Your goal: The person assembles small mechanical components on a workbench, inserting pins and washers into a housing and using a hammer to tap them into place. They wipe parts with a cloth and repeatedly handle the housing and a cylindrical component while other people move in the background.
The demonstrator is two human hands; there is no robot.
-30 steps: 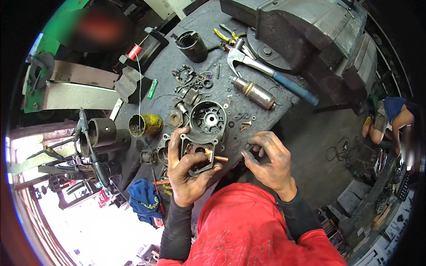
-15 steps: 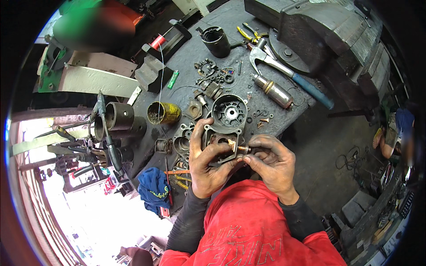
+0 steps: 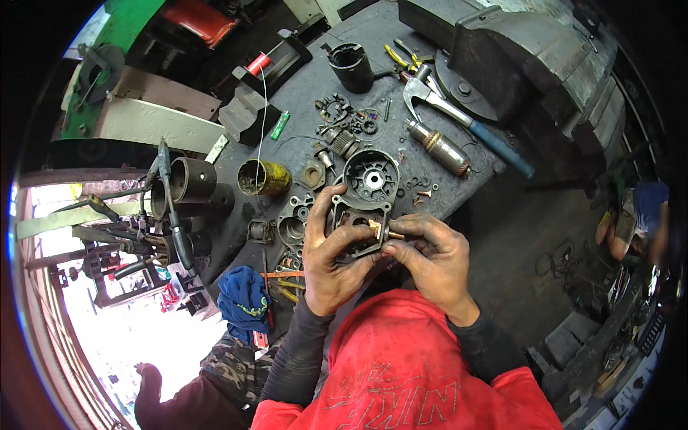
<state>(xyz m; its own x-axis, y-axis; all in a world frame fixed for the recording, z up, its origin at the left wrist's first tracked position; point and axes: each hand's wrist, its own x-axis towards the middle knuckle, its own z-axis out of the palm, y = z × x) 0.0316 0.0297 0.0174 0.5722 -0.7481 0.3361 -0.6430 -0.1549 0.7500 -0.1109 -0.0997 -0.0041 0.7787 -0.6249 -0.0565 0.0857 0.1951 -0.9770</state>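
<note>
- My left hand point(image 3: 331, 259) grips the dark housing point(image 3: 356, 228) above the bench point(image 3: 301, 100) edge.
- My right hand point(image 3: 432, 259) pinches a copper piece point(image 3: 378, 231) there; its fingertips hide the far end.

Housing point(image 3: 356, 231) underside behind left hand point(image 3: 331, 261)

The worktop point(image 3: 308, 107) is dark grey and grimy. The housing point(image 3: 356, 218) in the hands is blackened metal, with a copper-coloured terminal point(image 3: 375, 229). A tin point(image 3: 264, 177) shows yellow, a hammer point(image 3: 466, 122) has a blue handle, a rag point(image 3: 244, 301) is blue, and the sleeves point(image 3: 301, 358) are black under a red shirt point(image 3: 401, 373).
</note>
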